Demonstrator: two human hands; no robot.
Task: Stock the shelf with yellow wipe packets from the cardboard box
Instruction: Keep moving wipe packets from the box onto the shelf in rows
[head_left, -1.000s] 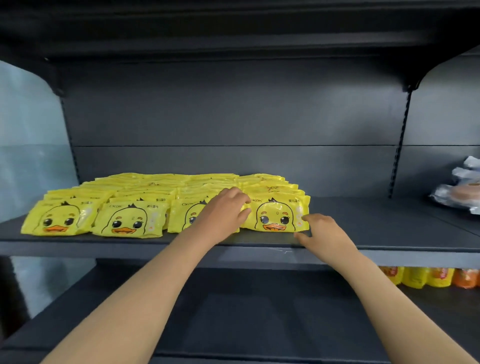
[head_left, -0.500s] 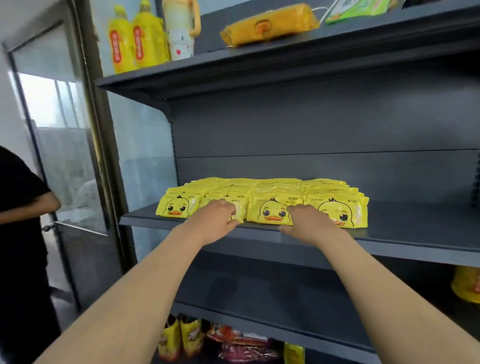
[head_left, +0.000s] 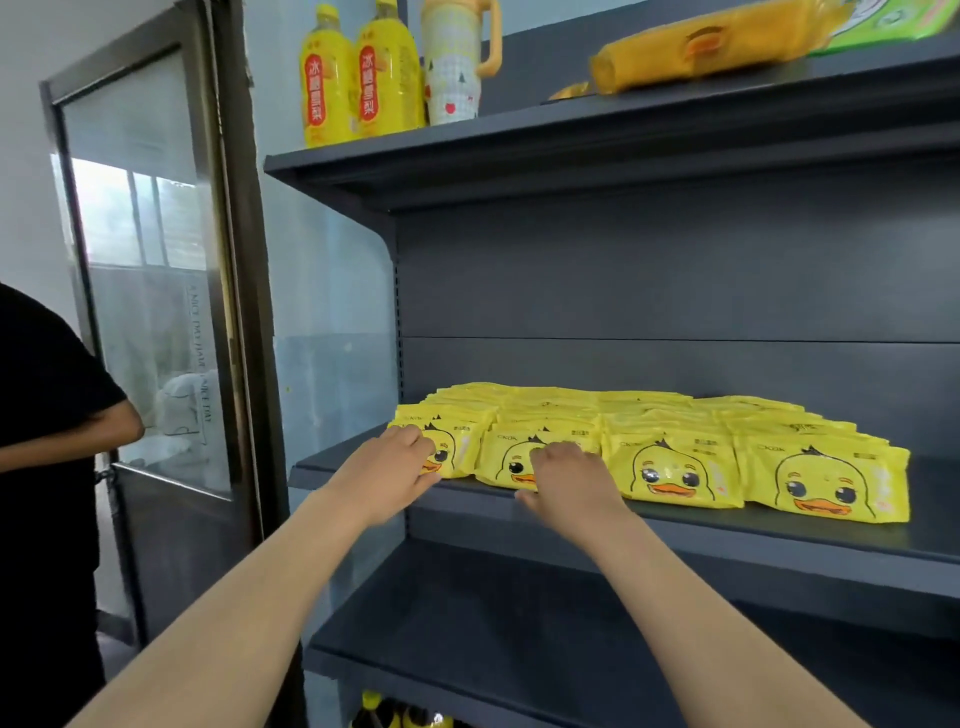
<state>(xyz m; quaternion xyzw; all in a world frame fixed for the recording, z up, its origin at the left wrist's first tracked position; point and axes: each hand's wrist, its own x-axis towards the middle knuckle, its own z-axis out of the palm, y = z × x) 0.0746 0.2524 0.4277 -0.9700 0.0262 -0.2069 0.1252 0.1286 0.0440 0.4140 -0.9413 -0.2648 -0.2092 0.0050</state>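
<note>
Packets (head_left: 670, 473), front row: square flush to shelf (head_left: 727, 538) edge with light presses, left hand (head_left: 387, 470) fingers flat together, right hand (head_left: 569, 480) fingers bent (grip unclear).

I am looking into a small shop: dark metal retail shelving (head_left: 623, 150) fills my view, with identical yellow duck packets (head_left: 675, 467) faced in rows at 4 o'clock, bottled drinks (head_left: 358, 73) at 11 o'clock (red labels, Chinese characters), and a glass door (head_left: 150, 270) at 9 o'clock.
</note>
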